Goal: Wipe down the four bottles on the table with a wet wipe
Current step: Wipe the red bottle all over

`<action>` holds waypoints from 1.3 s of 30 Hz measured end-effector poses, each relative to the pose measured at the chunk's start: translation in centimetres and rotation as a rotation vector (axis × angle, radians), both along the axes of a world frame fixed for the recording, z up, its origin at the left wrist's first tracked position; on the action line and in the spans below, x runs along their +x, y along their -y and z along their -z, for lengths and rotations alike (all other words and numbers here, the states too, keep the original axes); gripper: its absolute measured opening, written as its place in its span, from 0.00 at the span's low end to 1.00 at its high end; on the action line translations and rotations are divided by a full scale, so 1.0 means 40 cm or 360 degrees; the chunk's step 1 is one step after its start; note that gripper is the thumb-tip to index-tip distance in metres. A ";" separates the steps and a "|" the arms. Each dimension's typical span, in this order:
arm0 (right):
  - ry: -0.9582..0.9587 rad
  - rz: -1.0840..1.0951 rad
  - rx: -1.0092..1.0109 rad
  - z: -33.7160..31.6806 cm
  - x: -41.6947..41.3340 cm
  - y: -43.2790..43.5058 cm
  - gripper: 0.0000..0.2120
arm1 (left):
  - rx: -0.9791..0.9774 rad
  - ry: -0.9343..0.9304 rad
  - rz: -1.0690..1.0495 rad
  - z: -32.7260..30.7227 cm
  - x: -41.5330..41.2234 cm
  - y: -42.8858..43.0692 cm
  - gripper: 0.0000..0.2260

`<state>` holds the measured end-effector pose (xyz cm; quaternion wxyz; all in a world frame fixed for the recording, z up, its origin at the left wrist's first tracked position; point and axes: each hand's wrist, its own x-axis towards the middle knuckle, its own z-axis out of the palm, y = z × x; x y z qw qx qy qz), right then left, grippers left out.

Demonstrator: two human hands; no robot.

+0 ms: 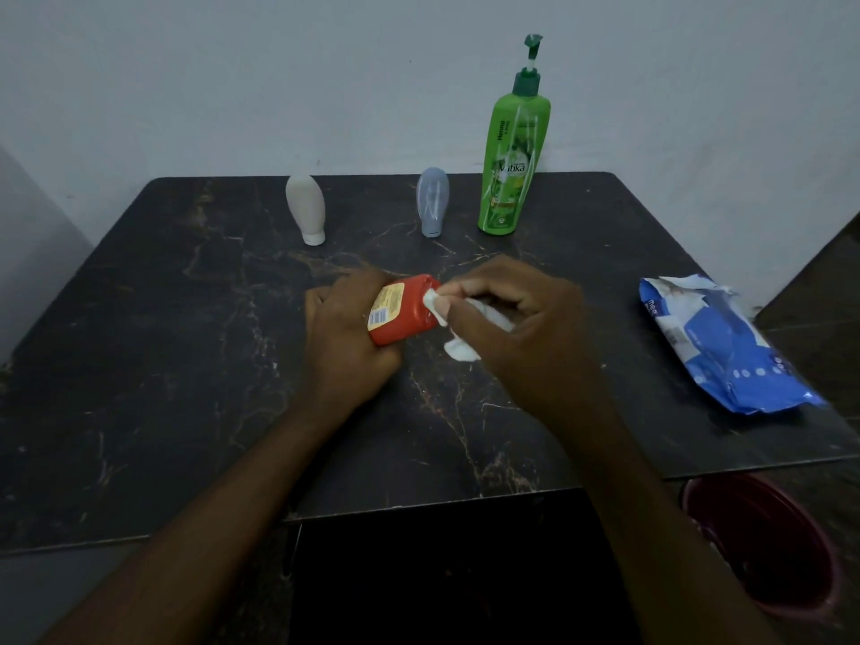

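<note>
my left hand grips the red bottle just above the middle of the dark table, tilted away from me — my right hand pinches the white wet wipe against its far end. white bottle, grey bottle and green pump bottle stand at the back — the blue wipe pack lies to my right.
</note>
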<state>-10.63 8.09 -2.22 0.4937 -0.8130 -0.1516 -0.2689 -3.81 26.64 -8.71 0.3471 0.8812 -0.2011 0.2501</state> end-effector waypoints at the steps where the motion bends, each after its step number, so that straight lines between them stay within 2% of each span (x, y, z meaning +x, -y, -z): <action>1: 0.0027 0.0042 -0.0067 0.000 0.008 0.001 0.04 | 0.0014 -0.0004 0.0010 -0.001 -0.002 0.003 0.20; 4: 0.0138 0.0197 -0.0290 0.011 0.033 -0.004 0.05 | 0.0010 -0.0002 0.0022 -0.003 -0.003 0.002 0.21; 8: 0.0253 0.0307 -0.0300 0.020 0.034 -0.022 0.07 | 0.0015 0.0003 -0.0008 -0.009 -0.008 0.003 0.21; 11: 0.0107 0.0044 -0.0320 0.012 -0.003 -0.025 0.01 | 0.0019 -0.0007 -0.0036 -0.007 -0.003 -0.004 0.18; 14: -0.0150 -0.0122 -0.0188 -0.006 -0.018 -0.005 0.03 | 0.0017 -0.0039 -0.0006 0.000 0.004 -0.010 0.18; 17: -0.0181 0.0066 0.0020 -0.013 0.008 0.015 0.06 | 0.0062 -0.0043 0.0028 0.002 0.002 0.004 0.19; 20: -0.0075 0.0197 -0.0123 -0.001 0.019 0.002 0.06 | 0.0056 -0.0015 0.0023 0.003 0.001 0.006 0.19; 23: -0.0034 0.0045 -0.0260 0.015 -0.002 -0.015 0.03 | 0.0049 -0.0006 0.0012 0.003 0.000 -0.005 0.19; 26: -0.0240 -0.0095 -0.0169 -0.001 -0.006 0.005 0.03 | 0.0073 -0.0011 -0.0003 -0.002 -0.001 -0.008 0.18; 29: -0.0243 0.0051 -0.0036 -0.009 0.018 0.019 0.05 | 0.0087 -0.0044 0.0027 -0.009 -0.009 0.004 0.19; 32: -0.0167 0.0179 -0.0151 0.000 0.012 -0.007 0.05 | 0.0092 -0.0056 0.0016 -0.002 -0.004 -0.001 0.21; 35: -0.0289 0.0161 -0.0267 -0.002 -0.010 -0.021 0.03 | 0.0134 -0.0038 0.0030 0.006 0.004 -0.010 0.22; 39: -0.0430 0.0125 0.0023 -0.038 0.005 0.019 0.04 | 0.0174 -0.0013 0.0035 -0.003 -0.009 0.004 0.22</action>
